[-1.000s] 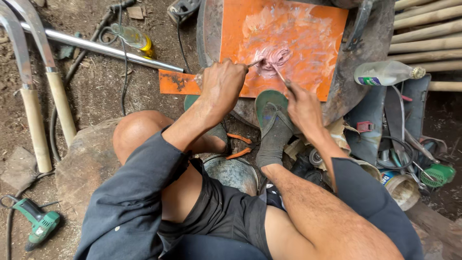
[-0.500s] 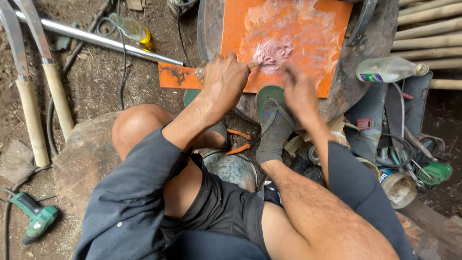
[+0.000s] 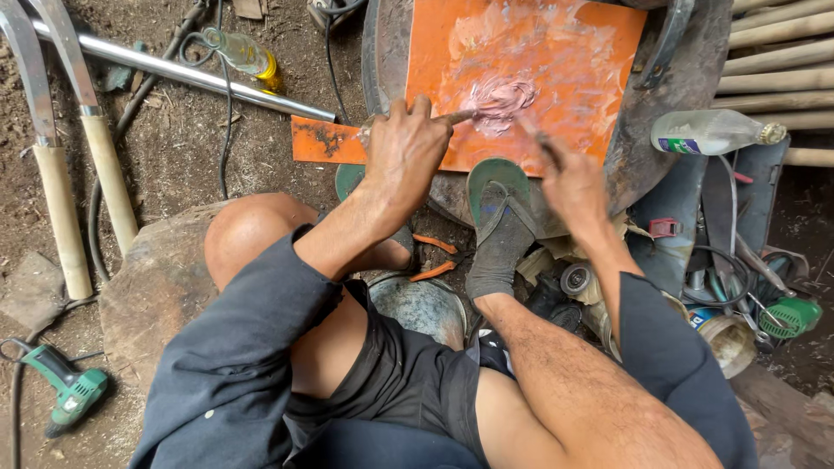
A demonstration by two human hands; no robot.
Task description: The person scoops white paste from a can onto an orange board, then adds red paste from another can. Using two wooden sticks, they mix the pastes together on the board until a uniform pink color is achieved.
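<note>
Pinkish paste blob, smeared on orange board, thin stick perhaps touching it.

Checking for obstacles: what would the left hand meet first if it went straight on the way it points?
Probably the pinkish paste on the orange board; the left hand points its stick there, though depth is unclear.

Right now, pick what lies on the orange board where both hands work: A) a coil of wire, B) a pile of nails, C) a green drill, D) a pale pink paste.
D: a pale pink paste is smeared on the orange board between the left hand and right hand.
</note>
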